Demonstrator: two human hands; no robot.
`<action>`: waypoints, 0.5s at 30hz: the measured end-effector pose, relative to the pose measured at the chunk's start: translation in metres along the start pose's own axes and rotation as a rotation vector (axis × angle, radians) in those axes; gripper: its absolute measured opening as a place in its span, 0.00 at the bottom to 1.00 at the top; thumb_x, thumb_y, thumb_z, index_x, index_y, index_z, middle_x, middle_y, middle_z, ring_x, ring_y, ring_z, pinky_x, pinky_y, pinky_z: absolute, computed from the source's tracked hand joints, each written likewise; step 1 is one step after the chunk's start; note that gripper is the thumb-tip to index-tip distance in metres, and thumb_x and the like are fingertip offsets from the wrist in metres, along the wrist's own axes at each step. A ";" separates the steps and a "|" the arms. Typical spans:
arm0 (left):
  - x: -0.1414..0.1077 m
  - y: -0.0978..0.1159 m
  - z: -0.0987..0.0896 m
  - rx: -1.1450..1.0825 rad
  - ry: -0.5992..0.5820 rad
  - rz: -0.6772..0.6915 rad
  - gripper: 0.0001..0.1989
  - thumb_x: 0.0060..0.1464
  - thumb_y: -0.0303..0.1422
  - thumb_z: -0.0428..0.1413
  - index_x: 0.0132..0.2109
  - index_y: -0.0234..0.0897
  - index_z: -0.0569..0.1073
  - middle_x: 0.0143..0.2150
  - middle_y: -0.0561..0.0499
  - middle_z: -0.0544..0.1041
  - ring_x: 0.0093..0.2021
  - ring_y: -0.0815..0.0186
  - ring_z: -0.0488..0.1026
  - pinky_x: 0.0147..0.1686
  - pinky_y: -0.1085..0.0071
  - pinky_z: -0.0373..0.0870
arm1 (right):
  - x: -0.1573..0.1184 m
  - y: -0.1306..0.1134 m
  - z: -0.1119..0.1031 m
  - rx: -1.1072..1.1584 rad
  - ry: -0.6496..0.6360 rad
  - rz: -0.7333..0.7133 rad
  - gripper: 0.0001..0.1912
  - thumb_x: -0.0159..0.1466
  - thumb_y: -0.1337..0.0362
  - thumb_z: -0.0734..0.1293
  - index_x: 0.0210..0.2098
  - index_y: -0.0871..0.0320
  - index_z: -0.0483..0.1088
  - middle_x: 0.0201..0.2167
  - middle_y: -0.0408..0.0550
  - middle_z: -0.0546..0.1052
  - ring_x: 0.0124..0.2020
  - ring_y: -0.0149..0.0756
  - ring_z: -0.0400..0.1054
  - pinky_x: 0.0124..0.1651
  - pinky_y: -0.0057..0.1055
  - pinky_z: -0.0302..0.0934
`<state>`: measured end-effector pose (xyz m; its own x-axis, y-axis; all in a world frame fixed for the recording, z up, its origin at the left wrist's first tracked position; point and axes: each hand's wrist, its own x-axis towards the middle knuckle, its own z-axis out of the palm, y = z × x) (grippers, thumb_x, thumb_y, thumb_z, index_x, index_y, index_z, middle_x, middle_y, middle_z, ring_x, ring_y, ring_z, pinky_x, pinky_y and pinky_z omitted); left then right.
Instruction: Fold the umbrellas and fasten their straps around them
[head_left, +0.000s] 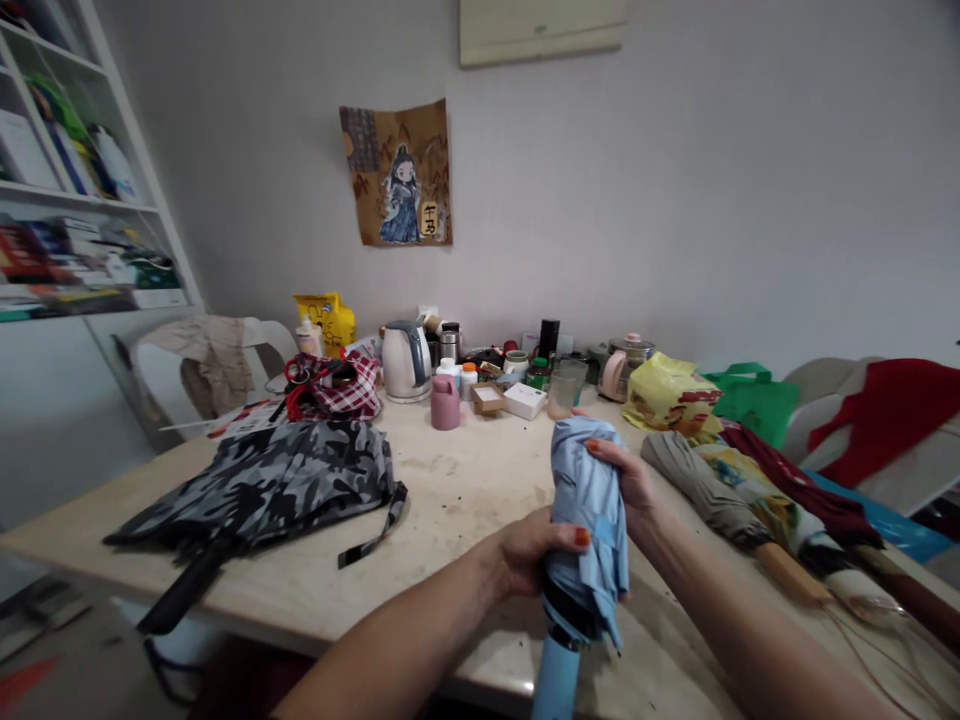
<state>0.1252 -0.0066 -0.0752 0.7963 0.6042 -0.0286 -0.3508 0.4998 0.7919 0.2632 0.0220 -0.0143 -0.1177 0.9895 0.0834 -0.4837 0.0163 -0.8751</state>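
Both hands hold a light blue umbrella (589, 520) upright over the near edge of the desk (465, 490). The left hand (529, 550) has its grip closed around the lower folds, and the right hand (630, 480) has its grip closed on the upper cloth. The umbrella's handle is cut off by the bottom of the picture. A glass (562, 392) at the back looks empty; what is inside the kettle (405, 360) and the pink bottle (445, 402) is hidden. A camouflage umbrella (262, 485) lies on the left, more umbrellas (750, 500) on the right.
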 end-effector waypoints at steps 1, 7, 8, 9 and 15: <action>0.000 -0.001 0.000 0.008 -0.013 -0.009 0.32 0.25 0.41 0.72 0.39 0.28 0.76 0.30 0.46 0.77 0.28 0.62 0.75 0.31 0.67 0.72 | -0.002 -0.003 -0.001 0.007 -0.027 -0.014 0.39 0.43 0.63 0.73 0.56 0.50 0.65 0.35 0.41 0.77 0.27 0.33 0.68 0.34 0.32 0.66; -0.004 0.005 0.015 0.159 0.217 0.123 0.18 0.29 0.29 0.66 0.33 0.31 0.76 0.26 0.52 0.74 0.24 0.72 0.67 0.26 0.76 0.64 | -0.003 -0.014 -0.002 -0.215 -0.034 -0.217 0.55 0.40 0.59 0.79 0.64 0.50 0.54 0.40 0.45 0.77 0.34 0.37 0.71 0.39 0.33 0.66; -0.005 0.007 0.018 0.216 0.269 0.132 0.15 0.29 0.28 0.64 0.32 0.31 0.76 0.26 0.52 0.73 0.24 0.72 0.66 0.26 0.75 0.64 | -0.001 -0.014 -0.002 -0.274 -0.002 -0.258 0.57 0.39 0.59 0.79 0.65 0.51 0.53 0.40 0.45 0.77 0.35 0.37 0.71 0.39 0.33 0.65; -0.006 0.008 0.021 0.287 0.319 0.145 0.13 0.30 0.28 0.63 0.31 0.32 0.75 0.25 0.53 0.73 0.25 0.71 0.66 0.26 0.75 0.63 | 0.000 -0.015 -0.002 -0.337 0.042 -0.289 0.57 0.38 0.60 0.80 0.64 0.52 0.55 0.38 0.44 0.77 0.34 0.36 0.71 0.39 0.32 0.65; -0.007 0.007 0.024 0.587 0.418 0.268 0.22 0.31 0.24 0.65 0.39 0.35 0.76 0.32 0.53 0.75 0.32 0.67 0.68 0.32 0.74 0.66 | 0.006 -0.020 -0.005 -0.331 0.261 -0.179 0.36 0.37 0.61 0.78 0.46 0.59 0.68 0.25 0.42 0.74 0.24 0.33 0.66 0.29 0.30 0.61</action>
<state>0.1289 -0.0222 -0.0548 0.4272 0.9011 0.0743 -0.0934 -0.0378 0.9949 0.2764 0.0282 0.0010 0.1854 0.9693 0.1616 -0.1681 0.1933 -0.9666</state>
